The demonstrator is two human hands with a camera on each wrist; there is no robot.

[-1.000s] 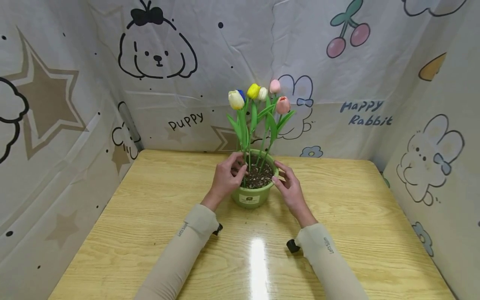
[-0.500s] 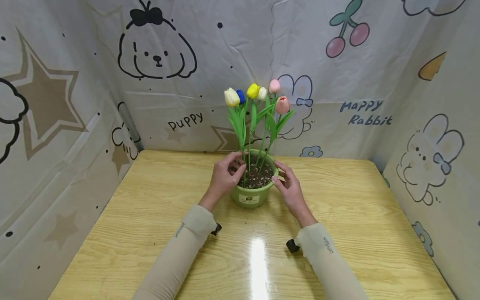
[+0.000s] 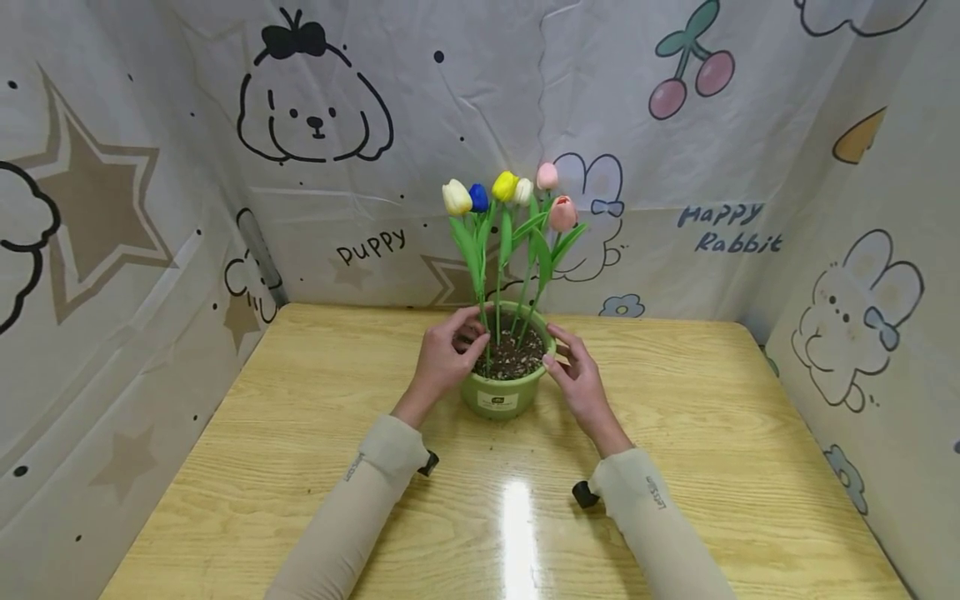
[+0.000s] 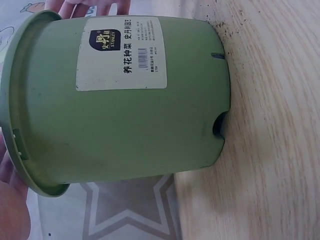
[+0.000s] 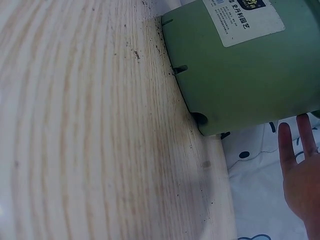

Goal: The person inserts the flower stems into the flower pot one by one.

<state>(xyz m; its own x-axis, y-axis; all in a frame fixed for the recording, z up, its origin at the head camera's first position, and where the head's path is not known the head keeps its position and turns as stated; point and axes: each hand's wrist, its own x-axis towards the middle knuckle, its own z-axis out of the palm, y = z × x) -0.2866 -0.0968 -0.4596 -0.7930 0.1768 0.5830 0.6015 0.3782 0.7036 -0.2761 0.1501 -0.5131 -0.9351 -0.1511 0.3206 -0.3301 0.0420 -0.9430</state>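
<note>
Artificial tulips stand in the soil of a green flowerpot (image 3: 498,398). In the head view my left hand (image 3: 441,354) is over the pot's left rim, its thumb and fingers pinching the low stem of the cream tulip (image 3: 456,198). That bloom leans left, beside a blue tulip (image 3: 478,198). My right hand (image 3: 581,379) touches the pot's right rim with fingers mostly straight. In the right wrist view, fingers (image 5: 287,142) reach the pot's side. The left wrist view shows the pot's label (image 4: 122,55); the pinched stem is hidden there.
A yellow tulip (image 3: 505,186), a white tulip (image 3: 524,192) and two pink ones, including the front pink tulip (image 3: 562,214), rise from the same pot. The wooden table (image 3: 300,400) is bounded by printed cloth (image 3: 330,183) behind and at both sides. Soil crumbs (image 5: 136,54) lie near the pot.
The cream tulip has tilted left, away from the blue bloom it overlapped. My left hand has shifted slightly left with its stem. My right hand stays at the rim.
</note>
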